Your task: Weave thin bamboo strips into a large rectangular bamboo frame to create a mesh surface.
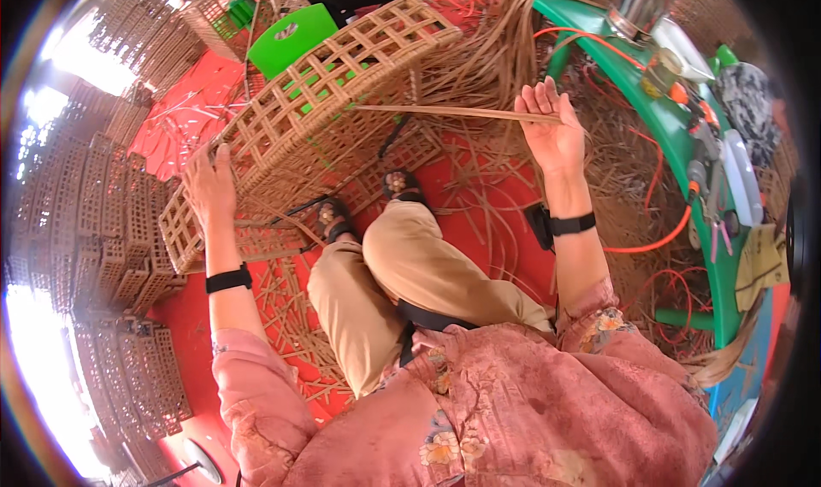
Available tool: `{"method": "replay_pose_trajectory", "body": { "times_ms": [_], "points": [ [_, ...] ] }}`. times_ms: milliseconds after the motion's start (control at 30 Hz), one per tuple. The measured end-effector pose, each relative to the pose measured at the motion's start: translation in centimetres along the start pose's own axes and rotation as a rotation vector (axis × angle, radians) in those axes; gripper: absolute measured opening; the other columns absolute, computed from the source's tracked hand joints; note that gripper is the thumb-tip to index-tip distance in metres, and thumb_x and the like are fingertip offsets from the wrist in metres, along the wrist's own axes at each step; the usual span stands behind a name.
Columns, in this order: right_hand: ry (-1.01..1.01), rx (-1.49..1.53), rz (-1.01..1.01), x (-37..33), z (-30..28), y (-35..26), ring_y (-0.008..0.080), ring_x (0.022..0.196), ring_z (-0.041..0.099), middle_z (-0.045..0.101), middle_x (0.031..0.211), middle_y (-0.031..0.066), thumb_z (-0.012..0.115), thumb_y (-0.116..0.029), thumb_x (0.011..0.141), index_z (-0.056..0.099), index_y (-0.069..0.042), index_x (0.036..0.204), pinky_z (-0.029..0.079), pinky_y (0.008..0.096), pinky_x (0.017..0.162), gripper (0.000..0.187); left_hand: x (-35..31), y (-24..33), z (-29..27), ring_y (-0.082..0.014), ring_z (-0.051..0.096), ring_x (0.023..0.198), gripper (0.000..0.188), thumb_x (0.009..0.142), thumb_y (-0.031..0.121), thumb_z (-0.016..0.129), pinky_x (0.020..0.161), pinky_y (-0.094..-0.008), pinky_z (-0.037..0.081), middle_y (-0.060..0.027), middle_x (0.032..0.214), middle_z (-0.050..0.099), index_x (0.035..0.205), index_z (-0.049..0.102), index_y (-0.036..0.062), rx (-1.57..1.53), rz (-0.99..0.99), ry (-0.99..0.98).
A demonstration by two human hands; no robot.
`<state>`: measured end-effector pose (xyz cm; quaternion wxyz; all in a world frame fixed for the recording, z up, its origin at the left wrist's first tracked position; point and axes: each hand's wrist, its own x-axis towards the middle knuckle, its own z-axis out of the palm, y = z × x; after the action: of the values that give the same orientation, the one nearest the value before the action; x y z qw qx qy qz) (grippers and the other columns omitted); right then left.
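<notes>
A large woven basket (282,132) of brown flat strips, with an open lattice pattern, stands tilted in front of my legs. My left hand (209,188) holds its left side, thumb up along the lattice and fingers over the edge. One long brown strip (453,111) runs taut from the middle of the basket rightward to my right hand (552,132). That hand is turned palm up, and the strip passes under the thumb across the palm; the fingertips curl loosely upward.
A green bench (667,128) on the right carries a metal cup (641,8), a glass jar (661,72) and several tools. Long loose strips (505,42) lie in a heap beyond the basket. Stacked woven baskets (111,222) line the left. Offcuts litter the red floor (184,316). A green chair (292,41) stands behind.
</notes>
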<state>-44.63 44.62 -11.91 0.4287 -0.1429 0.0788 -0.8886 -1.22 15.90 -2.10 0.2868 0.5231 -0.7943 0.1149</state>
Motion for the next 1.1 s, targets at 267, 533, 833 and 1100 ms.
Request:
{"method": "replay_pose_trajectory", "body": {
  "times_ms": [267, 533, 833, 1100],
  "points": [
    [-0.296, -0.062, -0.019, -8.7, 10.9, -12.2, 0.0352, 0.123, 0.052, 0.061, 0.124, 0.0182, 0.042, -0.036, 0.102, 0.054, 0.0, 0.128, 0.033, 0.0523, 0.111, 0.046, 1.3, -1.4, 0.7, -0.0336, 0.051, 0.116, 0.047, 0.095, 0.045, 0.047, 0.102, -0.0446, 0.035, -0.0161, 0.115, 0.062, 0.111, 0.066, 0.0049, -0.072, 0.059, 0.055],
    [0.039, -1.307, 0.012, -13.3, 16.1, -11.9, 0.0136, 0.082, 0.064, 0.066, 0.106, 0.0118, 0.032, -0.055, 0.101, 0.057, 0.002, 0.125, 0.047, 0.0229, 0.063, 0.068, -0.7, -0.5, -0.9, -0.0315, 0.053, 0.11, 0.041, 0.094, 0.043, 0.051, 0.098, -0.0441, 0.037, -0.0136, 0.108, 0.064, 0.105, 0.068, 0.0077, -0.11, 0.028, 0.194],
    [0.057, -0.889, -0.082, -12.5, 12.9, -13.7, 0.0108, 0.072, 0.052, 0.058, 0.089, 0.0068, 0.05, -0.041, 0.1, 0.053, 0.003, 0.128, 0.042, 0.0213, 0.059, 0.052, 0.9, 0.6, 0.1, -0.0328, 0.047, 0.119, 0.049, 0.093, 0.052, 0.046, 0.108, -0.0487, 0.029, -0.0131, 0.12, 0.058, 0.11, 0.068, 0.0116, -0.064, -0.135, 0.032],
    [0.221, -0.991, -0.135, -7.1, 4.5, -10.2, 0.0127, 0.093, 0.059, 0.06, 0.115, 0.0117, 0.066, -0.018, 0.089, 0.036, 0.003, 0.143, 0.048, 0.0228, 0.074, 0.065, 3.3, -1.1, 1.8, -0.0332, 0.044, 0.125, 0.052, 0.093, 0.053, 0.046, 0.108, -0.049, 0.028, -0.0136, 0.126, 0.055, 0.115, 0.066, 0.0108, -0.02, -0.126, 0.009]
  ]
}}
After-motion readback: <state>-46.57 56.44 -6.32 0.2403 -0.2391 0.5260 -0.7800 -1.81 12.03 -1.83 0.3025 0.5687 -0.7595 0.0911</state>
